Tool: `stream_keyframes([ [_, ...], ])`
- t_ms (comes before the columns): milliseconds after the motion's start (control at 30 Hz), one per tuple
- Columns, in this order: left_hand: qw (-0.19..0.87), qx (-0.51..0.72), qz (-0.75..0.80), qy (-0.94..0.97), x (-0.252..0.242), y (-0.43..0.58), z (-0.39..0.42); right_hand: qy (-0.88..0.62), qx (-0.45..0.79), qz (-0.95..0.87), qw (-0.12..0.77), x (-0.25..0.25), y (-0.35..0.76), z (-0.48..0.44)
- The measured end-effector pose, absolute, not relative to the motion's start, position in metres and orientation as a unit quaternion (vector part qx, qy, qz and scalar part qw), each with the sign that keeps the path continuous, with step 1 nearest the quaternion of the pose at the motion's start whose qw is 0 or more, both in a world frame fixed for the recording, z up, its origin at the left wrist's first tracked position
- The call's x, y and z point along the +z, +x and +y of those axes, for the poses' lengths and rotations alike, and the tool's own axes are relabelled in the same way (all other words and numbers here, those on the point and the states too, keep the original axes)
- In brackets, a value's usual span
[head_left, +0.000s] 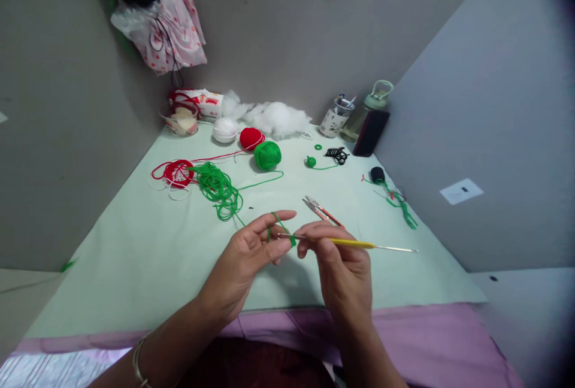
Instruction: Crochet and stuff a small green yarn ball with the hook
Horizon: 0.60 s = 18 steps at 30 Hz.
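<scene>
My left hand (pixel 245 259) pinches a small piece of green crochet work (pixel 293 241) between thumb and fingers, with green yarn looped over the raised index finger. In my right hand (pixel 344 268) is a crochet hook (pixel 359 243) with a yellow handle and a metal tip at each end. The hook's left tip passes through or beside the green work; which of the two is too small to tell. From the left hand the strand runs back to a loose heap of green yarn (pixel 218 187). Thread snips (pixel 324 211) lie just beyond my right hand.
Behind are a green yarn ball (pixel 268 155), a red ball (pixel 252 138), a white ball (pixel 224 130) and white stuffing (pixel 278 118). A red-and-white crochet piece (pixel 178 173) lies left. At right stand a pen cup (pixel 335 120), a bottle (pixel 359 115) and a phone (pixel 371 133).
</scene>
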<state>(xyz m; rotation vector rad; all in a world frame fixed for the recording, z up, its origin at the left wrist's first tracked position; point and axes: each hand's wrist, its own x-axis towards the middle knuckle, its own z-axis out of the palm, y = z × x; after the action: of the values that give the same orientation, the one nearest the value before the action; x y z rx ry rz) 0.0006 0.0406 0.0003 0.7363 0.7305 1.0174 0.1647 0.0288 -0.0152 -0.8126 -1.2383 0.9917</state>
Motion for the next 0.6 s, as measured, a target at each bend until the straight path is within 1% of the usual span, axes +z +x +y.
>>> stream_keyframes([
  [133,0.751,0.466,0.337,0.326,0.002,0.001,0.041,-0.36,0.399,-0.557,0.633,-0.016,0.162,0.027],
  [233,0.759,0.459,0.343,0.31,0.003,0.001,0.043,-0.37,0.397,-0.544,0.64,-0.016,0.162,0.027],
  [367,0.753,0.46,0.349,0.314,0.002,0.003,0.044,-0.374,0.388,-0.566,0.624,-0.015,0.162,0.027],
  [433,0.754,0.462,0.342,0.317,0.0,0.005,0.043,-0.379,0.362,-0.585,0.619,-0.015,0.161,0.026],
  [600,0.75,0.461,0.336,0.335,-0.004,0.011,0.04,-0.406,0.293,-0.579,0.644,-0.016,0.157,0.025],
])
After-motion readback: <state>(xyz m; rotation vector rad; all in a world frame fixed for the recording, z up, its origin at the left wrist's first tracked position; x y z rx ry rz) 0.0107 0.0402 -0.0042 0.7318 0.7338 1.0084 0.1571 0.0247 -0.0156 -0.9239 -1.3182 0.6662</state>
